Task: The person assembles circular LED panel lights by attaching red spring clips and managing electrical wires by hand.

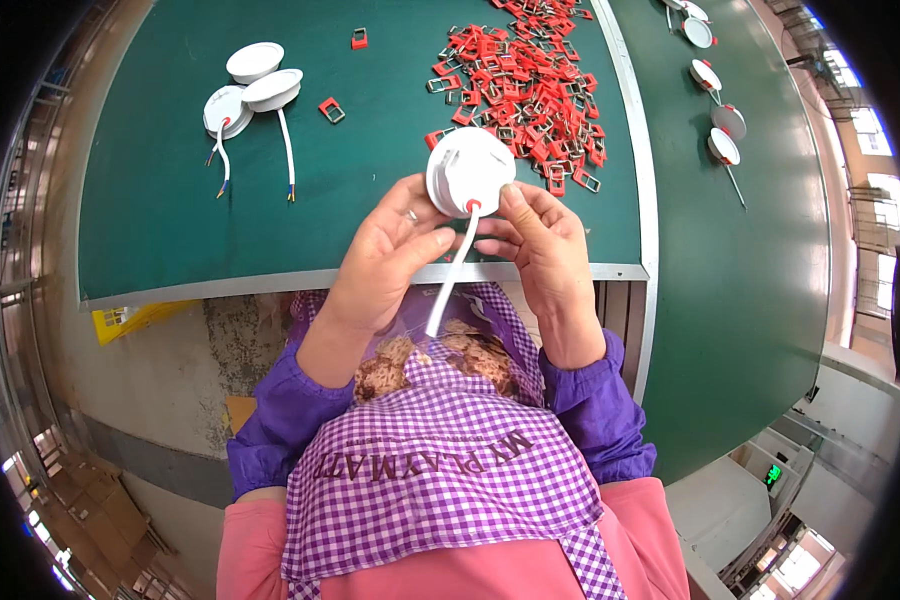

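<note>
A white round lamp housing [478, 172] with a red ring at its cable outlet is held up over the front edge of the table. From that outlet a white cable [454, 272] hangs down toward me, past the table edge. My left hand [385, 245] grips the housing's left side, fingers partly hidden behind it. On the lower right rim, the thumb of my right hand [545, 235] presses, with the other fingers curled below. Just beyond the housing spreads a large heap of red clips [530, 90] with metal loops.
Several similar white lamp housings [255, 62] with cables lie at the left on the green table [170, 230]. Two loose red clips [332, 110] lie near them. Right of a metal edge strip [642, 170], more lamp housings [724, 147] line a second green surface [730, 320].
</note>
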`<state>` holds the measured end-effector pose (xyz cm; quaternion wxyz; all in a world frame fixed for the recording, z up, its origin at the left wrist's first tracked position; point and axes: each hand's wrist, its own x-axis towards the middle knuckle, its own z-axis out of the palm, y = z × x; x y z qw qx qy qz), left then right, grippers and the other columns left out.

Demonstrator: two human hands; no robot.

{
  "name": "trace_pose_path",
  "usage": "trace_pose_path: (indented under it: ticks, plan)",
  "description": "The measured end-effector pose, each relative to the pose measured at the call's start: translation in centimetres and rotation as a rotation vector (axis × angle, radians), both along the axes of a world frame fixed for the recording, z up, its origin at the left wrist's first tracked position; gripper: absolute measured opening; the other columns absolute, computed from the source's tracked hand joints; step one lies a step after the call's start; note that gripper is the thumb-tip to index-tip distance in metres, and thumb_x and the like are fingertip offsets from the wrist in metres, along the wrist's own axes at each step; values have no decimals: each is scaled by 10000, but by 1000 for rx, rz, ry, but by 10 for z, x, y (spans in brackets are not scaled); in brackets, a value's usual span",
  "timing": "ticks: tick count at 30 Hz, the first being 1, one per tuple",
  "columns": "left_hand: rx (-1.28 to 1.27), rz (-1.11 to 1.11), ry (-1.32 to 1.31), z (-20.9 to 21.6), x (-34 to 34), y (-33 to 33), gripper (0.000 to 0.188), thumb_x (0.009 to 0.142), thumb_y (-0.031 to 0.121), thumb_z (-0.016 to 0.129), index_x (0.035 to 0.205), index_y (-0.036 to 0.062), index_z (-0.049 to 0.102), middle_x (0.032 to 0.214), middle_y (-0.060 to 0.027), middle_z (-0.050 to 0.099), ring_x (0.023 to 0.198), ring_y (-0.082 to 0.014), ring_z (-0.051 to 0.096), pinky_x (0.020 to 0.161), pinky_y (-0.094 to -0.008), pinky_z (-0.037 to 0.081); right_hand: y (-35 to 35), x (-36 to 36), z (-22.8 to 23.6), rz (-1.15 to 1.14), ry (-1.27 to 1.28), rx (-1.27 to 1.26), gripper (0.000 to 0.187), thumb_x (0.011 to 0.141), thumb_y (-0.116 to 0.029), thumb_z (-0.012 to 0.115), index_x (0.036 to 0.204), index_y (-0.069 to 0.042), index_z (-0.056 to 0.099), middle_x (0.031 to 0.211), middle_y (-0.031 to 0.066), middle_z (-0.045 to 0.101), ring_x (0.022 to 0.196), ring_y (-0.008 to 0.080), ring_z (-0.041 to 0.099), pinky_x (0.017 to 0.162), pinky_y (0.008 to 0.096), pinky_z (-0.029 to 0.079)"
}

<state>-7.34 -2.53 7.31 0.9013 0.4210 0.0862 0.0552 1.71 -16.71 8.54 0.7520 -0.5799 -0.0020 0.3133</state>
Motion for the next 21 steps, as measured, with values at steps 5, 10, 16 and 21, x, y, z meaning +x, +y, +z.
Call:
trace_pose_path:
  ticks: [5,10,16,21]
  plan:
    - [282,195,-167,-10,10,-14,512,900,50,574,1358,32,346,1264,-128,521,1172,-222,529,975,-373,461,2,-13,0,96,42,-30,361,886,-217,665,1107,38,539,926,103,652,715,152,651,548,241,518]
    - [75,194,-24,-5,1,6,400,918,78,551,1283,22,397,1198,-146,562,1082,-252,596,806,-361,548,-26,32,-20,-171,-1062,-730,303,802,-123,704,1083,-49,616,945,112,644,651,189,621,590,314,501]
    - [297,152,179,1,-7,5,384,886,58,603,1234,3,449,1083,-117,617,920,-165,643,693,-268,541,-30,50,-19,94,-1090,-1000,256,785,-42,669,1028,-71,594,1000,153,607,863,354,615,742,429,487]
    - [271,47,161,1,-10,2,363,887,75,629,1196,-28,469,1050,-89,620,901,-127,631,724,-246,537,-30,57,-15,87,-1083,-928,187,760,-10,678,902,-41,560,901,166,618,815,343,628,685,411,490]
